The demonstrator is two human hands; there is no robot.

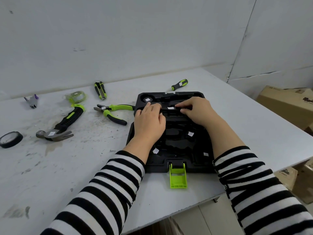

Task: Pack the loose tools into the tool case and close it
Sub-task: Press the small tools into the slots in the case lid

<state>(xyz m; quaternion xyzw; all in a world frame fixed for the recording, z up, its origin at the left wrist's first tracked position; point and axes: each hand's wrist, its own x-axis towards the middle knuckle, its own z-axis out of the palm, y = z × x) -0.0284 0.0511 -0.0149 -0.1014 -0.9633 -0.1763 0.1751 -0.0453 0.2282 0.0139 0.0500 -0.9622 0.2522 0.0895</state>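
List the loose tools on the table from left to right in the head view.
Black tape roll → small grey-and-purple tool → hammer → pliers → screwdriver. The tape measure and utility knife overlap their neighbours sideways, so they are left out.

Scuffed white table [84, 167], open black tool case [176, 145], screwdriver [179, 83] at its 12 o'clock, utility knife [100, 90] and tape measure [76, 96] at 10, pliers [111, 112], hammer [66, 122], tape roll [10, 139] at 9
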